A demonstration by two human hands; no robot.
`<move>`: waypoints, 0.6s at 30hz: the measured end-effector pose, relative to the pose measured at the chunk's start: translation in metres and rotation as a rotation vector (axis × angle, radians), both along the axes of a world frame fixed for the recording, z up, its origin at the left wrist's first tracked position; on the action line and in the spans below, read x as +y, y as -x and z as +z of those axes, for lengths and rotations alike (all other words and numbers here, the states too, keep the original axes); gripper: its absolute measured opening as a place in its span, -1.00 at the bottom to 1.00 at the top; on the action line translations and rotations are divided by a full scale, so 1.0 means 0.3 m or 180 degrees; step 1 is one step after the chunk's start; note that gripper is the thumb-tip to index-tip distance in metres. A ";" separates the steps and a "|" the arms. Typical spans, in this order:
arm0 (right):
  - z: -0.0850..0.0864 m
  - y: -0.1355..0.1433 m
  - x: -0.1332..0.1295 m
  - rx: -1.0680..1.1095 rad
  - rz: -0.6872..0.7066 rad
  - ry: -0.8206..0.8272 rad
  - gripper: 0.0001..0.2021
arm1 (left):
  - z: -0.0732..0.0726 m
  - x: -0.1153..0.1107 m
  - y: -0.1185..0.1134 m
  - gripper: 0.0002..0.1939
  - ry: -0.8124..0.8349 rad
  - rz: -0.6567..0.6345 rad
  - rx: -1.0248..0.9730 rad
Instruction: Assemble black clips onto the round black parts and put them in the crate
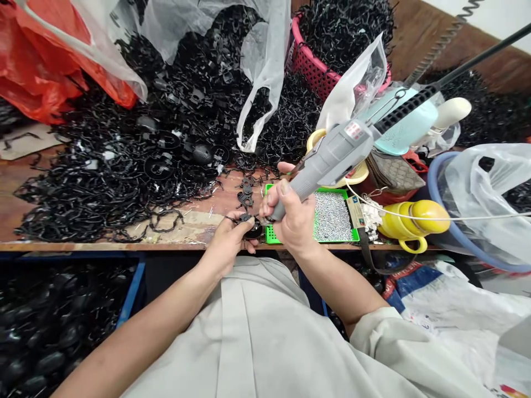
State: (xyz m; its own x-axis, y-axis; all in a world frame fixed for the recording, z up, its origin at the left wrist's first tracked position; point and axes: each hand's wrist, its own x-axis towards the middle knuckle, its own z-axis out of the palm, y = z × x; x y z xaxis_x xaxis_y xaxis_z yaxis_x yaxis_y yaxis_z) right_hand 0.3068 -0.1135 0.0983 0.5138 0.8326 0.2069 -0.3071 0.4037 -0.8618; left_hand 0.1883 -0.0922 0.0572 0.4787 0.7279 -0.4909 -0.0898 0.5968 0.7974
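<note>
Left hand (pixel 232 235) grips a black part (pixel 248 225), apparently between thumb and fingers.

Blue crate (pixel 133 293), below the near edge of the tabletop (pixel 232 188): cut off; red bag (pixel 41 66): cut off; black part (pixel 252 230): partly hidden by my left hand (pixel 226 240); label (pixel 354 131) on grey tool (pixel 321 166): illegibly small
</note>
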 end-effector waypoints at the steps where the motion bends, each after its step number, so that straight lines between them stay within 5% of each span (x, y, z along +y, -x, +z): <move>1: -0.005 0.004 0.003 0.0000 0.0007 0.0024 -0.64 | -0.001 0.001 0.002 -0.67 -0.0009 -0.0003 -0.0003; 10: -0.064 0.026 0.007 -0.0263 0.0205 0.0410 -0.64 | -0.012 0.005 0.004 -0.62 -0.0209 -0.0057 0.0088; 18: -0.041 0.028 -0.030 -0.0695 0.0163 0.0728 -0.66 | -0.031 0.004 -0.004 -0.59 -0.0450 -0.0239 0.0248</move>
